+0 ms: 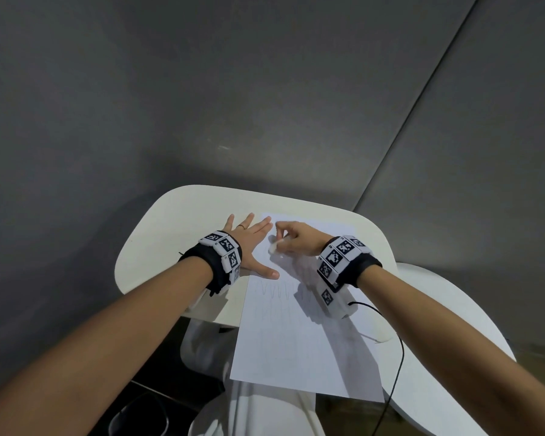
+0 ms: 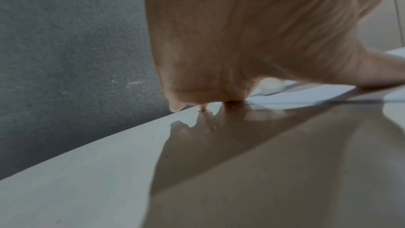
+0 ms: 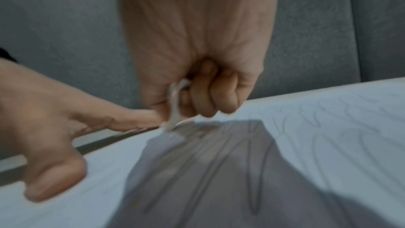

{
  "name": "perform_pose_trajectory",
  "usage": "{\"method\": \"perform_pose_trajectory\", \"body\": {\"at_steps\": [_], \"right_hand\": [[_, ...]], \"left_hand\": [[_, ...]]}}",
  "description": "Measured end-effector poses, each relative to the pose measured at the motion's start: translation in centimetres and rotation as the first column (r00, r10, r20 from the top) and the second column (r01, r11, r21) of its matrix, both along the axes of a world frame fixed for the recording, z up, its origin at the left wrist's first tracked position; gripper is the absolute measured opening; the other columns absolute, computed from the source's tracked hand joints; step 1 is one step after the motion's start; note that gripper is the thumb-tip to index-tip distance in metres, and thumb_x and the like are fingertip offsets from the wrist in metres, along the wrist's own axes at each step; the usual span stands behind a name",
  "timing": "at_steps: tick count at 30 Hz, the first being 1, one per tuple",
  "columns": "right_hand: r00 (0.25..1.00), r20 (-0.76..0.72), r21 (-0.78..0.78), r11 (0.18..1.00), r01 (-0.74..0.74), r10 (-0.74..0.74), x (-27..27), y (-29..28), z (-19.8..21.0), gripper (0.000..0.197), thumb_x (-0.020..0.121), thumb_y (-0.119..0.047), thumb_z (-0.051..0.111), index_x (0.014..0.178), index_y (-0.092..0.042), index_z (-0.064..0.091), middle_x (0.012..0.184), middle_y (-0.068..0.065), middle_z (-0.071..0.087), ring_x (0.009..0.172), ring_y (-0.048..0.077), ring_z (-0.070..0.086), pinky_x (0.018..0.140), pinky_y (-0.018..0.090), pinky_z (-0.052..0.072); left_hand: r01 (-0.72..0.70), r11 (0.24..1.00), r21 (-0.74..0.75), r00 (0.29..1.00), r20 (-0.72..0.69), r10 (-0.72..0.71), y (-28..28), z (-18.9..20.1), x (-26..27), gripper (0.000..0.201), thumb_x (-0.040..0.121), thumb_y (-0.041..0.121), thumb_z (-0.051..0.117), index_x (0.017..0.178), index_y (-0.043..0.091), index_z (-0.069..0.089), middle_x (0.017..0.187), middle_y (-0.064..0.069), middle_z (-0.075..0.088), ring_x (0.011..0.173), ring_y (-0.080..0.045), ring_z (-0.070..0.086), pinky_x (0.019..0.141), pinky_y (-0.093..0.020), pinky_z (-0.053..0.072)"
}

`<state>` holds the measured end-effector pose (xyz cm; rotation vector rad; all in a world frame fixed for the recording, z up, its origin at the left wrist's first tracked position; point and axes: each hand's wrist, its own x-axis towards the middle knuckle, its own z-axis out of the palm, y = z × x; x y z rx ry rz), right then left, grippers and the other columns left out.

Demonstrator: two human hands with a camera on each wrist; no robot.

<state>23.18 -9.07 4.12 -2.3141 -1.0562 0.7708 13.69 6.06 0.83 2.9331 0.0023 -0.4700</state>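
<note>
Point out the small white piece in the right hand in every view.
Head: the white piece is mid-frame, pinched by the right hand, close beside the flat left hand.
Left wrist: the white piece is right of centre, beyond the palm.
Right wrist: the white piece is at centre, under curled fingers.
Shared landmark: the paper beneath it.

Matt paper (image 1: pixel 296 341) on glossy tabletop (image 1: pixel 177 221); eraser (image 1: pixel 274 247) perhaps rubber.

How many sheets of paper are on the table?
1. The sheet lies on the white table, overhanging its near edge, under the left hand and the eraser that the right hand grips. Others beneath may be hidden.
</note>
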Motion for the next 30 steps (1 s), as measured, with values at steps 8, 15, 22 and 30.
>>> {"method": "perform_pose_trajectory", "body": {"at_steps": [8,15,22,30], "right_hand": [[0.999,-0.029,-0.018,0.999,-0.031,0.031,0.1,0.3,0.4,0.024,0.082,-0.010,0.062,0.070,-0.018,0.043,0.064,-0.003,0.053,0.059,0.012,0.047,0.060,0.024,0.039],[0.998,-0.040,-0.001,0.999,-0.044,0.044,-0.2,1.0,0.4,0.025,0.084,-0.011,0.061,0.069,-0.019,0.043,0.058,-0.011,0.053,0.049,-0.001,0.048,0.055,0.021,0.037],[0.995,-0.087,-0.039,0.997,-0.059,0.055,-0.6,1.6,0.1,0.023,0.082,-0.011,0.063,0.071,-0.019,0.045,0.069,-0.005,0.052,0.061,0.008,0.047,0.061,0.023,0.038],[0.987,-0.147,-0.001,0.998,-0.059,0.058,-0.6,1.6,-0.2,0.026,0.083,-0.006,0.062,0.068,-0.018,0.044,0.073,0.002,0.052,0.060,0.011,0.048,0.059,0.021,0.039]], "left_hand": [[-0.010,0.999,-0.033,1.000,0.011,0.010,0.1,-0.2,-0.1,0.128,0.060,0.093,0.045,0.153,0.026,-0.011,0.159,0.014,-0.017,0.147,-0.020,-0.018,0.115,-0.056,-0.013],[-0.029,0.995,-0.095,0.999,0.033,0.032,0.3,-0.6,0.0,0.130,0.054,0.094,0.049,0.153,0.031,-0.008,0.159,0.016,-0.014,0.147,-0.020,-0.019,0.113,-0.055,-0.016],[-0.027,0.993,-0.116,0.999,0.019,0.030,0.4,-0.6,0.0,0.129,0.055,0.092,0.053,0.153,0.032,-0.005,0.159,0.016,-0.015,0.146,-0.021,-0.020,0.112,-0.055,-0.017],[-0.025,0.993,-0.114,0.999,0.031,0.028,0.4,-0.7,-0.2,0.131,0.051,0.095,0.049,0.153,0.034,-0.007,0.159,0.019,-0.014,0.146,-0.019,-0.020,0.111,-0.055,-0.017]]}}
